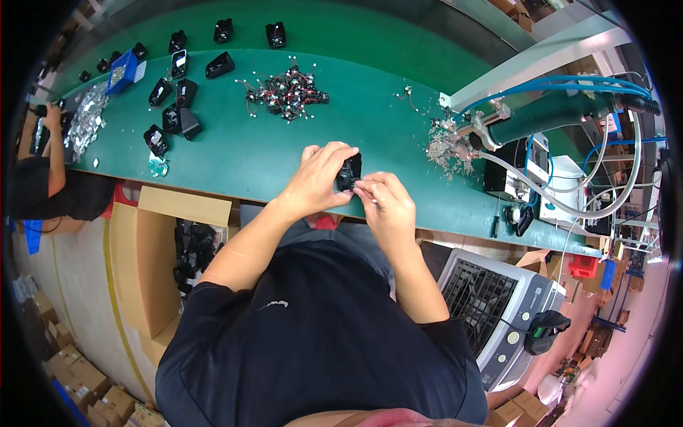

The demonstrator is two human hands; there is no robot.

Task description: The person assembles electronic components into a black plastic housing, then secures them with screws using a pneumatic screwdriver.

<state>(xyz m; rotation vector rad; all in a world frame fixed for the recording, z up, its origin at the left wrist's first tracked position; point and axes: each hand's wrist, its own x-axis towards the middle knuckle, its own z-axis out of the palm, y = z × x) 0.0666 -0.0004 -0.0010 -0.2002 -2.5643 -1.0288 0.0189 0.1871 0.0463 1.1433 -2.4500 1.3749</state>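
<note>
My left hand point(317, 178) grips a small black plastic housing point(348, 172) just above the near edge of the green workbench point(242, 149). My right hand point(388, 203) is pinched against the housing's right side, fingertips holding something small and pale that I cannot make out. Both hands touch the same part. A tangled heap of small wired parts with red and black leads point(288, 91) lies on the bench farther back.
Several black housings point(174, 107) and a blue bin point(122, 71) sit at far left beside a heap of silver parts point(87, 119). A green-handled powered screwdriver with hoses point(548, 117) hangs at right over loose screws point(442, 151). Another person point(50, 171) works at left. A cardboard box point(153, 249) stands below the bench, a fan unit point(498, 306) at right.
</note>
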